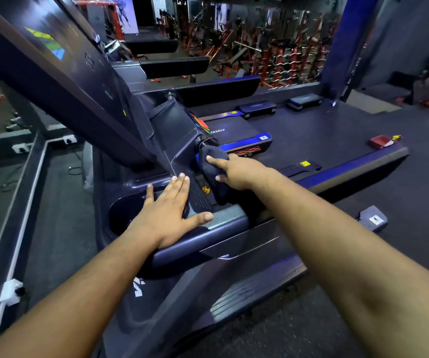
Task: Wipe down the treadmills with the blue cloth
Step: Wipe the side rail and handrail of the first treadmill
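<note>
The right hand (236,171) grips the blue cloth (214,171), with the index finger extended over its upper part and the thumb curled against its lower part. The cloth is bunched into an elongated wad; its long axis runs from the handlebar end (207,142) at the top down toward the person, and the lower end hangs free. The left hand (168,206) lies flat, fingers straight and spread, on the treadmill console (221,223) beside a round cup recess (120,215), holding nothing. Further treadmills (239,140) stand beyond, on dark rubber flooring (337,130).
</note>
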### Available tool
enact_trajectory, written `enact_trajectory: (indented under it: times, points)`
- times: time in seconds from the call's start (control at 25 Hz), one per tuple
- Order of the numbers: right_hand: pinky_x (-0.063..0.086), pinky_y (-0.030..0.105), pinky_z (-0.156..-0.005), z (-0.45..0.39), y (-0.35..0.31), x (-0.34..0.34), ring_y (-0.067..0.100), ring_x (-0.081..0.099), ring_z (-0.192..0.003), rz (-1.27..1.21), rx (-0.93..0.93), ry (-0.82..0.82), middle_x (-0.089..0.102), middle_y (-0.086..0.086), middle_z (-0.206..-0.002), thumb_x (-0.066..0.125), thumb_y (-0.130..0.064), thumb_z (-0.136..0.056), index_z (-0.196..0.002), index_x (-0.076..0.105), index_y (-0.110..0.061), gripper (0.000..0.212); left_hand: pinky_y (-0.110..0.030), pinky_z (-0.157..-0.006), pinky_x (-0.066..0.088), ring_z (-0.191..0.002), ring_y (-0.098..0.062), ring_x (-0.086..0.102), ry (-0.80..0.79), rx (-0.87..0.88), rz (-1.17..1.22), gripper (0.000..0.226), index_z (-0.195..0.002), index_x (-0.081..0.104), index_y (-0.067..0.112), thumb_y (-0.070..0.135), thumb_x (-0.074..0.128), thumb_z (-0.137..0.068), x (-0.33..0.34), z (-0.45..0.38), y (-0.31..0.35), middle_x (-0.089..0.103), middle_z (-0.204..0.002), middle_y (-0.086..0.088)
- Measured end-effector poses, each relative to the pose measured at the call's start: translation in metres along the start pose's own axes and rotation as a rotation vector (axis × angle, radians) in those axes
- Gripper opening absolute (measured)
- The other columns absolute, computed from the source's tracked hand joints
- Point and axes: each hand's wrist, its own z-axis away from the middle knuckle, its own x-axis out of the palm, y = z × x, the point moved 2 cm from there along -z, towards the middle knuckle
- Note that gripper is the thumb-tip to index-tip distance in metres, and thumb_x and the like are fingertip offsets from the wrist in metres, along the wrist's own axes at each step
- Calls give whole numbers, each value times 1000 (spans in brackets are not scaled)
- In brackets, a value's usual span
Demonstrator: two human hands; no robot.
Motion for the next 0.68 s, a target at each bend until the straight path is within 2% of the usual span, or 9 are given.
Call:
enact_trajectory:
  times: [0.08, 0.2, 0.28, 0.36, 0.4, 0.44, 0.52, 0.6, 0.68]
  points:
    - [42, 40, -104, 25, 0, -27, 32, 49, -131, 162, -23, -39, 47, 10, -149, 49, -46, -99, -148, 38, -41, 50, -55, -120, -11, -148, -4, -19, 47, 21, 13, 121, -156, -14, 21, 98, -1, -65, -1, 2, -2, -19, -164, 8]
    - [34, 46, -99, 79, -2, -40, 25, 51, -124, 72, 51, 34, 63, -2, -124, 36, -68, -95, -125, 60, -41, 47, -54, -120, -13, -148, -5, -20, 105, 75, 29, 120, -156, -17, 21, 98, -5, -64, -2, 5, -2, -22, -163, 7]
    - [36, 54, -102, 108, -24, -19, 23, 53, -117, -159, 40, 196, 58, -6, -100, 28, -74, -92, -112, 67, -39, 56, -54, -120, -13, -149, -6, -20, 143, 134, 50, 120, -155, -18, 20, 97, -7, -64, -3, 7, -3, -23, -162, 7]
    - [48, 46, -87, 126, -60, 10, 24, 58, -99, -309, -127, 437, 54, -6, -90, 40, -59, -94, -110, 67, -36, 39, -54, -121, -11, -150, -6, -17, 197, 188, 174, 120, -156, -14, 20, 97, -6, -65, -5, 8, -6, -21, -162, 9]
    - [49, 41, -80, 133, -75, 20, 24, 57, -93, -303, -208, 491, 55, -4, -91, 46, -50, -95, -117, 64, -38, 31, -53, -121, -9, -150, -6, -14, 229, 204, 262, 119, -157, -10, 20, 97, -4, -66, -6, 9, -9, -17, -163, 10]
    - [47, 37, -79, 136, -80, 25, 24, 55, -92, -270, -247, 511, 55, -3, -95, 49, -44, -93, -130, 57, -41, 37, -52, -122, -8, -151, -5, -10, 255, 213, 328, 119, -158, -6, 20, 96, -3, -67, -7, 10, -11, -13, -164, 10]
    - [45, 40, -87, 137, -60, 30, 24, 52, -106, -174, -122, 511, 54, -2, -111, 45, -49, -87, -147, 37, -44, 61, -51, -122, -6, -151, -5, -7, 272, 224, 336, 120, -159, -1, 19, 96, -2, -67, -10, 17, -15, -6, -165, 7]
    - [39, 52, -102, 137, -28, 34, 26, 47, -125, -153, 180, 548, 53, 0, -130, 37, -55, -80, -143, 47, -40, 65, -52, -122, -8, -150, -5, -8, 273, 235, 234, 119, -159, -2, 18, 96, -4, -68, -14, 29, -21, -6, -166, 5]
    - [32, 60, -109, 143, -26, 43, 29, 43, -135, -233, 287, 598, 53, 4, -141, 39, -52, -81, -132, 60, -30, 59, -54, -121, -10, -150, -5, -10, 233, 235, 101, 119, -158, -4, 19, 95, -9, -67, -12, 41, -31, -8, -166, 6]
